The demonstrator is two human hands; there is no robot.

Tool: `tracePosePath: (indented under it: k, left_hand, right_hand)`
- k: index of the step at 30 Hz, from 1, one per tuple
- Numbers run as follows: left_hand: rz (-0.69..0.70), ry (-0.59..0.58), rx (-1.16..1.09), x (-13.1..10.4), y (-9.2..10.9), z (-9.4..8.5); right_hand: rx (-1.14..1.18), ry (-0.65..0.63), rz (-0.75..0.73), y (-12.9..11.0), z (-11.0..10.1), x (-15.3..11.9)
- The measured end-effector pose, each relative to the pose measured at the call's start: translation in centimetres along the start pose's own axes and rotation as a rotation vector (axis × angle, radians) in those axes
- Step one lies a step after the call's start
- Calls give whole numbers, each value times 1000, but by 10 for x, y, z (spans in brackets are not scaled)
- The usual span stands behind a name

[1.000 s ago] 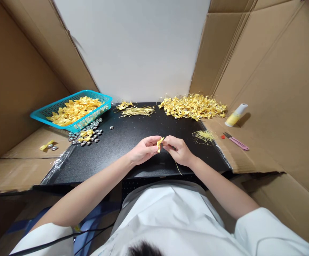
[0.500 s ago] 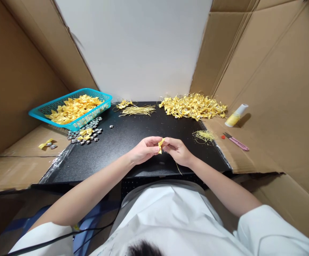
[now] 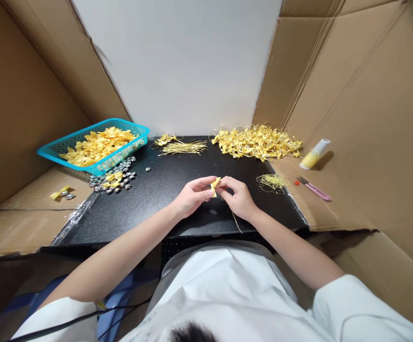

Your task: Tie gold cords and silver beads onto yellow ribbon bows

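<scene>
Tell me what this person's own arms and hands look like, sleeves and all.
The left hand and right hand are ungloved, with no watch visible. Both arms emerge from short, loose white sleeves; a black cable crosses the left one.

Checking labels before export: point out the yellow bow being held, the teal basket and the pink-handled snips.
yellow bow (image 3: pixel 214 185): head view, near its middle, at the fingertips.
teal basket (image 3: pixel 120 154): head view, on its perforated near wall.
pink-handled snips (image 3: pixel 316 191): head view, on the handle.
</scene>
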State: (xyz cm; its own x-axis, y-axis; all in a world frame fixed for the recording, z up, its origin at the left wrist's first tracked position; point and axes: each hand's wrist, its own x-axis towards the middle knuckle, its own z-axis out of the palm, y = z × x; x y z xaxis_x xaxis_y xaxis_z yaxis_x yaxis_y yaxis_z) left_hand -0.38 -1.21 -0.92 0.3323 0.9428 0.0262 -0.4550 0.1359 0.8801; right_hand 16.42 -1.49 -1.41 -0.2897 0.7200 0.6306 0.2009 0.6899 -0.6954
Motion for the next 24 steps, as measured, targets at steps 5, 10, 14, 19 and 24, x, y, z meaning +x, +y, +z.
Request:
tracePosePath:
  k: [5,10,14,19,24]
  left_hand:
    - [43,32,112,0,-2,0]
    - [108,132,317,2,-4,-6]
    - [95,85,352,1,-3,-6]
    - [16,26,325,0,-2,-2]
    - [2,-24,376,1,-3,-1]
  right_hand:
    - [-64,89,-50,0,1,0]
    - [-260,273,-14,-5,-4,2]
    - [-252,189,-8,-2,-2,2]
    - [-234,106,26,2,2,2]
    - [-168,201,21,-5,-4,3]
